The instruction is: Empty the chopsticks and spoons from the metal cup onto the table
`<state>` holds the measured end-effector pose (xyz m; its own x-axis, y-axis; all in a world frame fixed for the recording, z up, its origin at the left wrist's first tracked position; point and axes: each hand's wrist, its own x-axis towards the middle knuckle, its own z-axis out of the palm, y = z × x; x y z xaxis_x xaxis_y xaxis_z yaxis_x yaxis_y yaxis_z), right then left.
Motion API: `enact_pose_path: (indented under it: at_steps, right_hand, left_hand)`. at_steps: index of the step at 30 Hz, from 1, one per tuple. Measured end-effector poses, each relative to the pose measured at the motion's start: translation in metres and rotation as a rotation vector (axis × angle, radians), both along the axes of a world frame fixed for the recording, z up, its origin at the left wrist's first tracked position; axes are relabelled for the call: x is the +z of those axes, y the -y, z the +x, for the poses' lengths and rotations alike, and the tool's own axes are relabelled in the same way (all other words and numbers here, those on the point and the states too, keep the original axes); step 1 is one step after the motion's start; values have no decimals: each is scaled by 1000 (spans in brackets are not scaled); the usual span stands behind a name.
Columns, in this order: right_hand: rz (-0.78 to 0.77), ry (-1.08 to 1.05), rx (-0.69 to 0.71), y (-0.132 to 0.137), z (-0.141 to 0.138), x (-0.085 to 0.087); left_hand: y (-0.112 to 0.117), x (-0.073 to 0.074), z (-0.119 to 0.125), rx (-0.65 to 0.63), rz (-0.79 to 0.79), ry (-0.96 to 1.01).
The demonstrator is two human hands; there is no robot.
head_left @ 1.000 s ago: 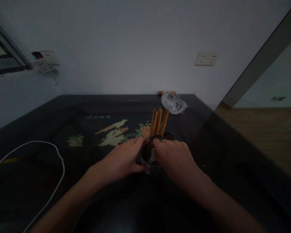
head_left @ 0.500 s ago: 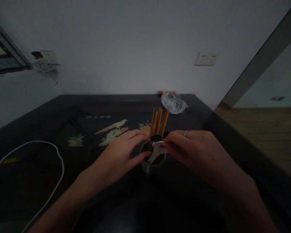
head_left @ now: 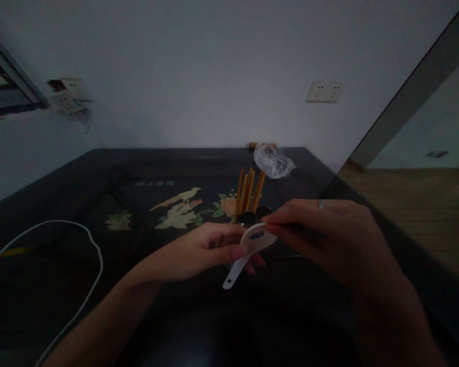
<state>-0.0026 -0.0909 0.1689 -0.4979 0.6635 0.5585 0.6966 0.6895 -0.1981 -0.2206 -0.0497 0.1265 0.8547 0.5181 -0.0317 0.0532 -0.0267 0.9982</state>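
Spoon (head_left: 254,244) now lifted fully out.

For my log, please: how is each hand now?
Left hand: half-open at the white spoon; firm grip cannot be told.
Right hand: closed, pinching that spoon's bowl edge.

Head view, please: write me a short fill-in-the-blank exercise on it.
1. The right hand holds the spoon by its ____ end.
2. A ring is worn on the ____ hand.
3. Beyond the spoon stand several wooden ____.
4. The cable is ____ in colour.

Missing words: bowl; right; chopsticks; white.
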Motion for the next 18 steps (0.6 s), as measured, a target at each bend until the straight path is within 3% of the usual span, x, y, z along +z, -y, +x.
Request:
enact_pose_path:
  at_steps: [6,12,14,18]
  right_hand:
    - [-58,-45,146,-7,-7,-7]
    - [-132,-122,280,-14,-8,-8]
    - [-129,-145,215,-19,-6,-10]
    - [-41,-93,-53,-35,-3,-21]
  left_hand:
    - [-11,-10,-3,-122,-269,151]
    - [-13,-8,-13,-111,-292,97]
    - [-15,-4,-17,-52,-256,91]
    - [-23,3,-26,132,-128,89]
